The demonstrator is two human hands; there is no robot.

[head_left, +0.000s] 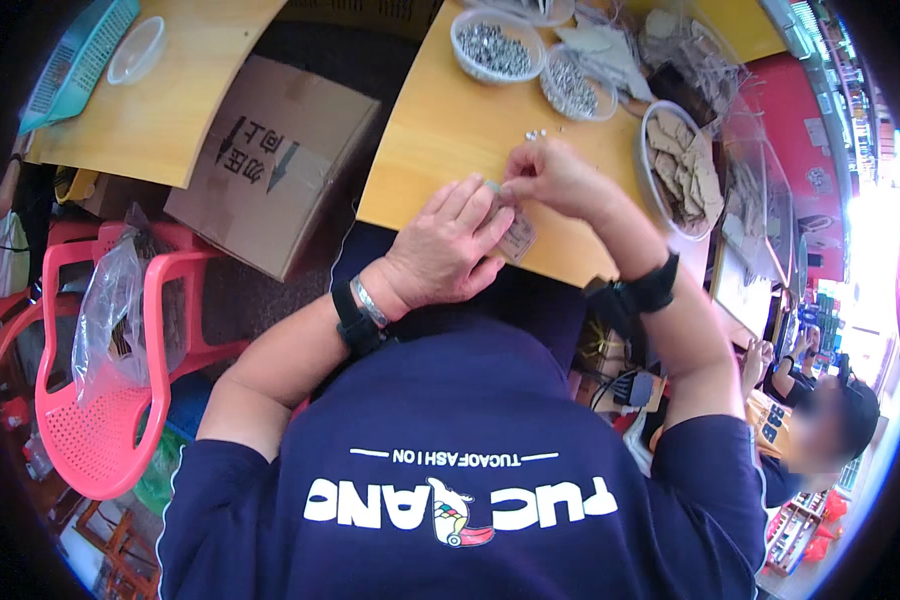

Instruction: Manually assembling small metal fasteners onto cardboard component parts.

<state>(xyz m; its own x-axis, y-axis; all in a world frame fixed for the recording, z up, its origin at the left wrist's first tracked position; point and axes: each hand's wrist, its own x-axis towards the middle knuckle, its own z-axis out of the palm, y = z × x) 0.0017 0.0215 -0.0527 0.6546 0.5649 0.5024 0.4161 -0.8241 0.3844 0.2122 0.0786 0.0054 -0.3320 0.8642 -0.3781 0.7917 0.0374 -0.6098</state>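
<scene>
At the near edge of the yellow table, my left hand (445, 245) is closed over a small beige card (517, 238), its fingers curled along the card's left side. My right hand (560, 180) is at the card's upper end, thumb and index finger pinched together. Whatever sits in that pinch is too small to make out. A few tiny silvery pieces (536, 134) lie loose just beyond my right hand. Farther back stand two clear round tubs, a larger one (496, 79) and a smaller one (607, 108), both holding many small silvery metal parts.
An oval clear tub (644, 165) of beige card pieces (685, 175) stands right of my right hand. Plastic bags and more cards crowd behind it. Leftward are a cardboard box (315, 120), a pink chair (100, 430) and a teal basket (80, 60). Another person (845, 425) sits at right.
</scene>
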